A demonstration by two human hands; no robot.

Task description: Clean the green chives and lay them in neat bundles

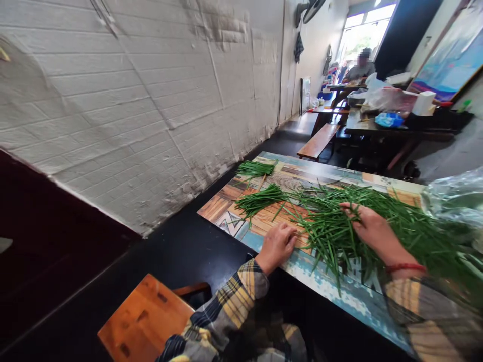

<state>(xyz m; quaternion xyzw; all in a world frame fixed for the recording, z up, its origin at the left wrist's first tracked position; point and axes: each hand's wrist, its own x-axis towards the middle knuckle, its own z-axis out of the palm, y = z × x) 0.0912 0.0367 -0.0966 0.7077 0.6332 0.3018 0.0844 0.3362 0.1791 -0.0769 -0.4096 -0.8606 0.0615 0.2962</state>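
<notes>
A loose pile of long green chives [332, 221] spreads over the right part of the patchwork-patterned table [211, 211]. My right hand [368, 229], with a red band at its wrist, reaches into the pile, thumb and fingers pinched on some chives. At the table's near edge, left of the pile, rests my left hand [277, 245], its fingers curled closed; whether anything is in them is hidden. Beyond the left hand lies a neat bunch of chives [260, 201], and a second bunch [255, 169] sits farther back.
A wooden stool [147, 322] stands at lower left, beside a pale brick-pattern wall [151, 100]. Clear plastic [460, 196] is at the table's right end. Farther back are a bench [319, 141], cluttered dark tables [396, 125] and a seated person [360, 70].
</notes>
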